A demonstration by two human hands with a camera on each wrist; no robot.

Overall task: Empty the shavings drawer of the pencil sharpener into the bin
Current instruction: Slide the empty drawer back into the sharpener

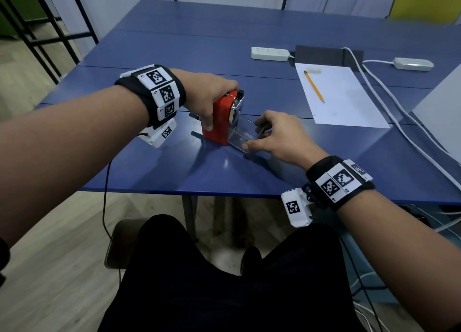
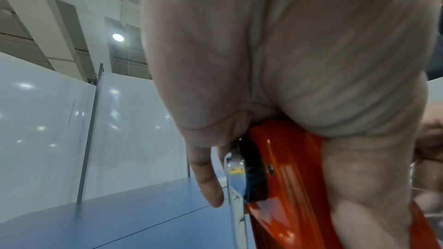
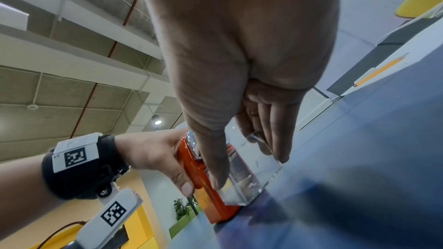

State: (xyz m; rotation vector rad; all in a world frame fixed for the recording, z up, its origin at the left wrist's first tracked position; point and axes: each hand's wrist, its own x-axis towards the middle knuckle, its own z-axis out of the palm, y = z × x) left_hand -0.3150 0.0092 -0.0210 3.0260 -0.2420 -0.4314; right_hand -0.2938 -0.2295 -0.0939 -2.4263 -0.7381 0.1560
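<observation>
**Fingers on drawer and sharpener: items as seen**

Fingers (image 1: 259, 123) of the right hand (image 1: 279, 137), thumb on the near side and the rest on the far side, pinch the clear shavings drawer (image 1: 240, 134), which sticks partway out of the pencil sharpener (image 1: 220, 117). Contents of the drawer: cannot tell.

Pencil sharpener: red body, metal front plate, upright on the blue table (image 1: 249, 177) near its front edge. Left hand (image 1: 207, 94) clamped over its top, thumb down the near side, fingers curled over the far side.

Paper sheet (image 1: 344, 99): white, flat on the table, well to the right of the sharpener. Yellow pencil (image 1: 313, 85) lies on it; small white eraser (image 1: 313, 69) at its far edge.

Power strip (image 1: 270, 54): white, beyond the paper. Second white strip (image 1: 412, 63) farther right, cables trailing toward the table's front.
</observation>
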